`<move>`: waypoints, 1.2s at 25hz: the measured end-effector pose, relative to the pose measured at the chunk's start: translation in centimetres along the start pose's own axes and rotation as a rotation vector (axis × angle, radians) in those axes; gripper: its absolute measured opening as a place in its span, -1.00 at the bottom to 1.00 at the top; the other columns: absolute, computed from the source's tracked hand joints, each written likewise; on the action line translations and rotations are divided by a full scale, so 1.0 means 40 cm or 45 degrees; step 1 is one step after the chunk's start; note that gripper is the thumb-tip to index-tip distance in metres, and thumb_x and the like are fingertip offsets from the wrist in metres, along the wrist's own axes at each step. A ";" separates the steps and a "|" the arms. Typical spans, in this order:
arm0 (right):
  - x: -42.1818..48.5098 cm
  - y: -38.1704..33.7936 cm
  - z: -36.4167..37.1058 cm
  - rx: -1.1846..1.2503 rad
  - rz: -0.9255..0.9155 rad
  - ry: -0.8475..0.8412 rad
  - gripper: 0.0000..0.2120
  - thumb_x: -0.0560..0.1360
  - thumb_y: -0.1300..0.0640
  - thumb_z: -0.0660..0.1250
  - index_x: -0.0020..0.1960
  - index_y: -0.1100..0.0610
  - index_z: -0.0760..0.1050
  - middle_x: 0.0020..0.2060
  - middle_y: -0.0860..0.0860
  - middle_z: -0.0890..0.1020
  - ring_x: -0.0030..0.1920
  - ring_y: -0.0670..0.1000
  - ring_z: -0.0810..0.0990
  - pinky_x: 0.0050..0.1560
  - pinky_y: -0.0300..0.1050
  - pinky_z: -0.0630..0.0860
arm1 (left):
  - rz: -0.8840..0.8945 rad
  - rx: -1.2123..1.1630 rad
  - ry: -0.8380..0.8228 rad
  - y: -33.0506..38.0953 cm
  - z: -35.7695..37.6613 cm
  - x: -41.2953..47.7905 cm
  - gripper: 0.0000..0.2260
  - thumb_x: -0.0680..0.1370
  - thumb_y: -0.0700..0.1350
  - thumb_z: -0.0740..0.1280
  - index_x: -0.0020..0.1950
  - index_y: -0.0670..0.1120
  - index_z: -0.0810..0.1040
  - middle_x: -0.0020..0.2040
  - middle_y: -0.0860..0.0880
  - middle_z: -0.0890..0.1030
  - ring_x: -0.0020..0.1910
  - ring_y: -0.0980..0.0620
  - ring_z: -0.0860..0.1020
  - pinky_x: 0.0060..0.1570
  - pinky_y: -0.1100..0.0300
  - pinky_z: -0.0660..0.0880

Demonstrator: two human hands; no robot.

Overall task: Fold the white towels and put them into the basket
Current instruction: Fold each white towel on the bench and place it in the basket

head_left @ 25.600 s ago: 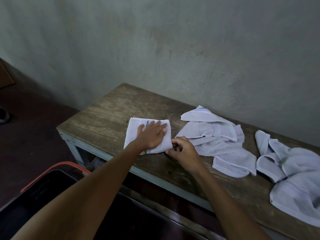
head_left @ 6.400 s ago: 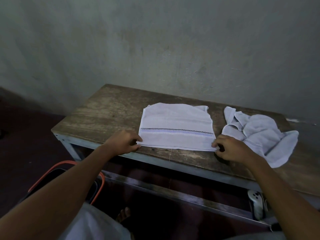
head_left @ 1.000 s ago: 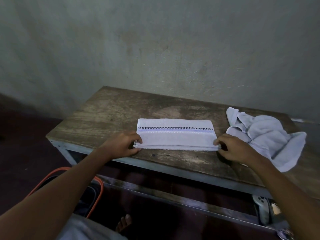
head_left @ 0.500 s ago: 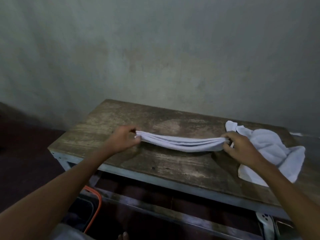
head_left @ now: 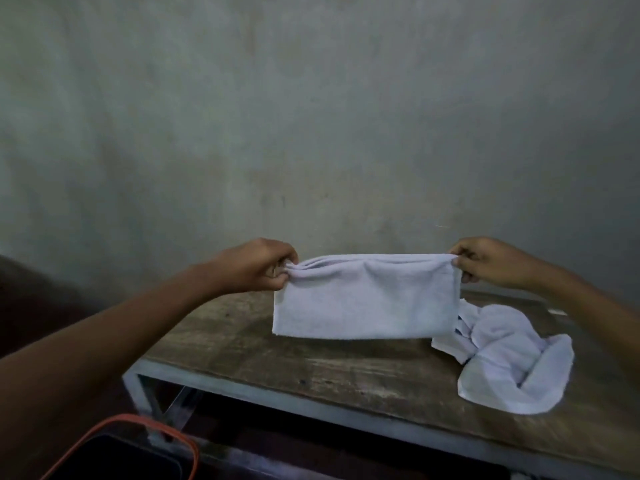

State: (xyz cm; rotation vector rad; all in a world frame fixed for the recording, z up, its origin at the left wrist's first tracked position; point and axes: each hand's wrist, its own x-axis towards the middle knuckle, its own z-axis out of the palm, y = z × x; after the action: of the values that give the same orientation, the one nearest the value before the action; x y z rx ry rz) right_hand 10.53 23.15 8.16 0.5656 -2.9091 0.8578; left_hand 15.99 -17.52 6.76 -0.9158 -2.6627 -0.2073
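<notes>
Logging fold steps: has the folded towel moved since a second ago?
Yes, upward. The folded towel lay flat on the wooden table; now it hangs raised over it, top corners pinched by the left hand and right hand.

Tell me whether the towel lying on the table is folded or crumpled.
Crumpled: the towel lies bunched in loose, uneven folds on the table.

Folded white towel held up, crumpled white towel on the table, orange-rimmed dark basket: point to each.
Folded white towel (head_left: 363, 299), head view, middle of hanging cloth.
Crumpled white towel (head_left: 512, 362), head view, bunched centre.
Orange-rimmed dark basket (head_left: 128, 416), head view, orange rim.
</notes>
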 end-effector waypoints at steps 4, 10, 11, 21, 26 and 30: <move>-0.033 0.000 0.016 0.181 0.116 -0.059 -0.88 0.52 0.35 0.20 -0.10 0.28 0.51 -0.37 0.14 0.58 -0.37 0.10 0.48 -0.29 0.03 0.40 | -0.150 -0.024 0.086 -0.004 0.006 -0.024 -0.59 0.37 0.13 0.08 -0.01 -0.06 0.56 -0.12 0.01 0.61 -0.20 0.04 0.53 -0.19 0.11 0.49; -0.019 0.008 0.047 0.136 0.122 -0.056 -0.88 0.49 0.33 0.26 -0.12 0.14 0.50 -0.35 0.10 0.57 -0.49 -0.13 0.50 -0.45 -0.23 0.43 | -0.604 -0.576 0.334 -0.012 0.063 -0.017 -0.90 0.49 -0.17 0.34 -0.19 0.02 0.50 -0.23 0.03 0.60 -0.28 0.07 0.54 -0.26 0.26 0.48; -0.014 0.008 0.050 0.114 0.098 -0.020 -0.88 0.48 0.32 0.28 -0.13 0.13 0.51 -0.32 0.13 0.59 -0.44 -0.09 0.53 -0.41 -0.18 0.47 | -0.669 -0.614 0.354 -0.018 0.065 -0.020 -0.89 0.49 -0.18 0.35 -0.18 0.01 0.51 -0.23 0.05 0.60 -0.29 0.10 0.53 -0.30 0.33 0.46; -0.006 0.007 0.106 0.074 0.054 -0.041 -0.79 0.46 0.34 0.27 -0.22 0.06 0.51 -0.32 0.03 0.60 -0.37 -0.05 0.58 -0.22 -0.13 0.51 | -0.481 -0.272 0.134 -0.021 0.090 -0.042 -0.79 0.34 -0.14 0.34 -0.28 0.16 0.39 -0.34 0.12 0.53 -0.40 0.17 0.46 -0.40 0.29 0.34; -0.013 0.046 0.136 0.184 0.241 -0.326 -0.81 0.53 0.25 0.20 -0.20 0.18 0.55 -0.37 0.05 0.59 -0.37 -0.01 0.52 -0.33 -0.16 0.43 | -0.770 -0.750 -0.123 -0.032 0.131 -0.077 -0.86 0.53 -0.12 0.31 -0.13 -0.17 0.60 -0.25 -0.03 0.59 -0.33 0.14 0.48 -0.26 0.29 0.39; 0.011 0.088 0.185 0.140 0.382 -0.497 -0.77 0.52 0.20 0.18 -0.20 0.25 0.55 -0.35 0.13 0.58 -0.36 0.02 0.51 -0.36 -0.15 0.38 | -0.849 -0.883 -0.226 -0.067 0.214 -0.084 -0.72 0.56 -0.01 0.29 -0.20 -0.21 0.55 -0.33 0.00 0.52 -0.34 0.14 0.44 -0.21 0.20 0.36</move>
State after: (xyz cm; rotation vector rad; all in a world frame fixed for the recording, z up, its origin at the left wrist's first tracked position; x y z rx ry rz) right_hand 9.21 21.77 0.17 0.3379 -3.3808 1.0515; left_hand 14.69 -19.54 -2.54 -0.1423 -3.0057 -1.3074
